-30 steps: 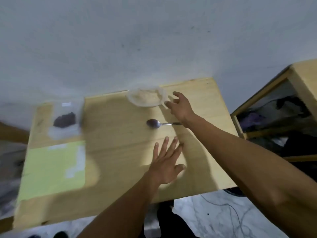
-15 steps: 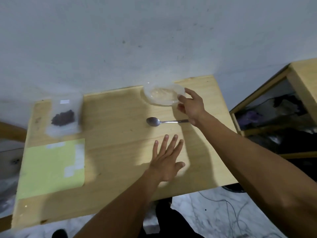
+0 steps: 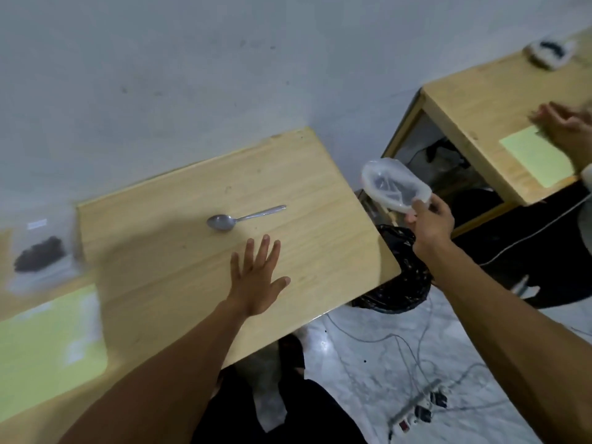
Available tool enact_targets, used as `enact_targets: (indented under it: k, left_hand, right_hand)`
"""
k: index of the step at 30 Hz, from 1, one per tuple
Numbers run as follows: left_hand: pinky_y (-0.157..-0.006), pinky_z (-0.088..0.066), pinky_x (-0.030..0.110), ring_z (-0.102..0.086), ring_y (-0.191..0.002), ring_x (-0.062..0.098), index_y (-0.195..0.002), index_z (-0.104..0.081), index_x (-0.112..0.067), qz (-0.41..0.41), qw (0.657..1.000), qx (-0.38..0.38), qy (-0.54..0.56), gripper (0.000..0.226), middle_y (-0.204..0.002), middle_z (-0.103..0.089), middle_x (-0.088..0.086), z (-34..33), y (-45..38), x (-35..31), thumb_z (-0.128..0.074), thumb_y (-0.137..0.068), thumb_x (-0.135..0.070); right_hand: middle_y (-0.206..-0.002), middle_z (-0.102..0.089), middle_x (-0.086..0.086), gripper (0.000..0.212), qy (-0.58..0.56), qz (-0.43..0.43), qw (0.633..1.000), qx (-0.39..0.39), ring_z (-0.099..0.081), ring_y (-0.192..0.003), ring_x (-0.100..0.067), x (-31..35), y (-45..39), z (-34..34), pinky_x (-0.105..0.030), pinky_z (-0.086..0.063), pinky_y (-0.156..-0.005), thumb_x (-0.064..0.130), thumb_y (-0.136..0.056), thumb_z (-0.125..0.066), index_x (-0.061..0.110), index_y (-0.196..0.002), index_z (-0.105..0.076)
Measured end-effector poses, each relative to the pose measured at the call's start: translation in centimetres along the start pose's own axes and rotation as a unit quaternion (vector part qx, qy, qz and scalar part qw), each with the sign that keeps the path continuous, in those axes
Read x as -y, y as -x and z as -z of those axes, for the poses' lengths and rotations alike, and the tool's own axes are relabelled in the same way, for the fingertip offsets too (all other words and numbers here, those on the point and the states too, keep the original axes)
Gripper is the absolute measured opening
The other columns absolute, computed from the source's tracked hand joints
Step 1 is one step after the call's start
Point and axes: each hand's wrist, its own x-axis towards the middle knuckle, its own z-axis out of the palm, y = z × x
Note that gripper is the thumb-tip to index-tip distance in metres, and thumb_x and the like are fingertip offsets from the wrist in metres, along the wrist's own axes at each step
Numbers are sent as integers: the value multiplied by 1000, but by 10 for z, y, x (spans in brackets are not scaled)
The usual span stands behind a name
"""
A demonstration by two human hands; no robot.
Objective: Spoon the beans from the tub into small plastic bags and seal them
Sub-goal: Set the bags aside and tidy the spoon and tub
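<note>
Tub (image 3: pixel 394 184) empty, gripped by right hand (image 3: pixel 431 221) fingers; left hand (image 3: pixel 256 280) flat, fingers spread.

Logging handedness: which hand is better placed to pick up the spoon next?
Left, probably. The left hand lies flat and free on the table, just short of the spoon. The right hand holds the clear tub out past the table edge.

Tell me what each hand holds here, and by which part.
The right hand pinches the clear tub by its near rim. The left hand lies flat on the table, holding nothing.
</note>
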Motion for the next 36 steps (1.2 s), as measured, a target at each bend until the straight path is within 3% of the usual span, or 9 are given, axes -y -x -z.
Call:
enact_targets:
  k: [4,7,12,16,20,25,28,30,36]
  left_hand:
    - [-117,12,55,28,-147,22,-153,12,-37,0,1000,10,11,82,-160,26,-12,0,-1,1,-39,-95,-61]
    - [-117,15,54,32,-145,20,-153,15,-37,-1,1000,22,14,81,-157,31,-13,2,-3,2,-38,-95,-60]
    - [-117,17,52,35,-143,18,-152,16,-36,-10,999,30,19,79,-156,33,-12,2,-2,1,-36,-97,-58]
    - [-117,17,52,34,-143,18,-153,15,-35,-10,999,26,20,79,-157,31,-11,3,-1,-1,-35,-97,-58]
    - [-117,15,52,32,-145,18,-154,13,-35,-14,999,15,26,82,-157,30,-12,1,0,0,-32,-92,-65]
    - [-120,9,49,22,-149,17,-155,12,-30,-6,1000,-13,24,96,-161,23,-9,1,4,1,-16,-75,-77]
    - [-120,9,51,21,-149,17,-154,14,-27,24,999,-30,35,94,-162,22,-6,0,13,8,-35,-87,-72]
    - [-119,11,54,24,-148,18,-153,17,-29,55,997,-35,31,96,-160,25,-8,1,20,19,-34,-86,-75]
    - [-117,12,58,26,-147,23,-153,16,-34,160,984,-45,68,98,-161,25,-10,8,39,59,-34,-82,-80]
  right_hand:
    - [-122,-64,-16,49,15,-53,995,-82,-60,-84,-24,-26,-11,43,-40,-55,-83,28,-86,-71,25,-132,-52]
    - [-126,-61,-19,50,45,-90,989,-111,-55,-90,-27,-48,-20,62,-43,-51,-81,34,-82,-73,26,-127,-51]
    - [-130,-59,-15,54,53,-110,984,-127,-54,-90,-28,-62,-18,72,-42,-50,-82,34,-85,-71,25,-133,-48]
    - [-143,-41,-9,66,22,-132,986,-96,-53,-114,-35,-62,-15,69,-45,-54,-94,24,-95,-62,26,-151,-27]
    - [-136,-55,-12,56,128,-76,984,-94,-57,-107,-31,-58,-8,53,-47,-51,-98,30,-92,-62,17,-143,-40]
    - [-139,-47,-13,50,219,73,973,-7,-52,-122,-28,-32,16,7,-41,-44,-107,19,-95,-60,10,-141,-43]
    - [-138,-45,-12,49,285,174,939,85,-50,-122,-26,-22,36,-29,-43,-44,-106,19,-95,-59,11,-141,-44]
    - [-137,-46,-13,48,327,237,902,153,-50,-122,-25,-20,52,-54,-41,-44,-105,20,-96,-58,12,-141,-45]
    - [-131,-55,-12,41,440,334,755,354,-53,-120,-29,-34,92,-132,-37,-42,-101,25,-95,-57,16,-135,-56]
